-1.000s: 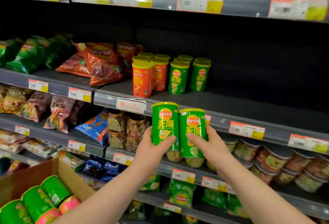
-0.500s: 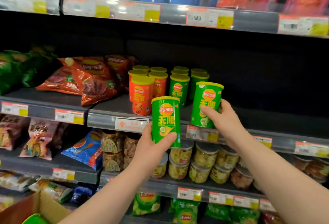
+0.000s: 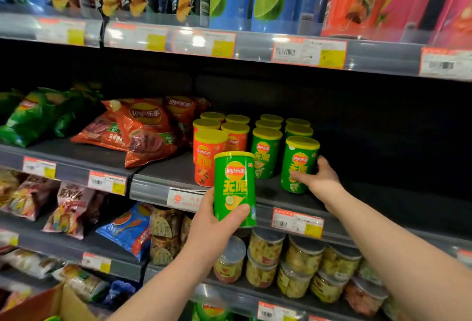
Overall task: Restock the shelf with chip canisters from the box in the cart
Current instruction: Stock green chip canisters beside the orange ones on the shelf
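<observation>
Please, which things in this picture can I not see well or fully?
Head view only.
Cardboard box: cut by the bottom-left corner; contents unseen.
Rear canisters: front ones hide all but lids.
Price labels: print blurred, unreadable.
Right hand: fingertips hidden behind the shelf canister it grips.
White tag: partly behind the raised canister in the left hand.

A shop: tiered shelves (image 3: 383,203) of snack bags (image 3: 145,131), price tags (image 3: 297,221) along every edge.
</observation>
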